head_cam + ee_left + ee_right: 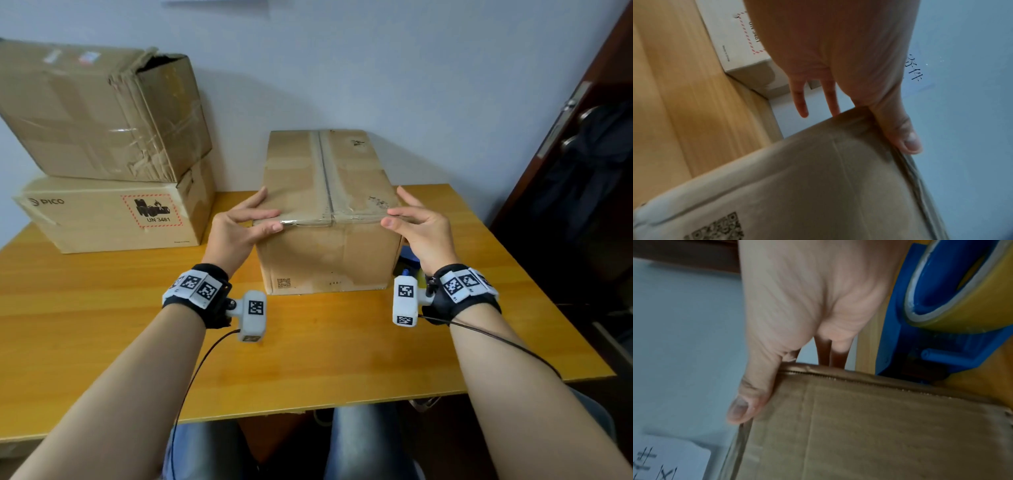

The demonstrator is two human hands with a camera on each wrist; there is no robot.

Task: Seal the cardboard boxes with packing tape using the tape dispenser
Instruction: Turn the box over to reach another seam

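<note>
Far out to the left of the left hand [239, 228], two boxes sit stacked on the table [308, 359]: a printed box [113, 214] underneath, a crumpled box [99, 109] tilted on top, one corner gaping. Now the left hand itself: fingers straight, laid along the near left top corner of the middle box [329, 212], thumb [900, 129] stretched along the near top edge. Flat contact, nothing curled around anything. Between the two hands stands that middle box, flaps down, an old strip of tape running along the centre seam away from the person. Over to the right hand [419, 233], and it mirrors the other: fingers extended along the right top corner, thumb [750, 395] lying on the near edge, loose and uncurled. Just below and right of that hand, beside the box's right wall, lies the blue dispenser [937, 324] with its yellowish roll, resting on the table, untouched.
</note>
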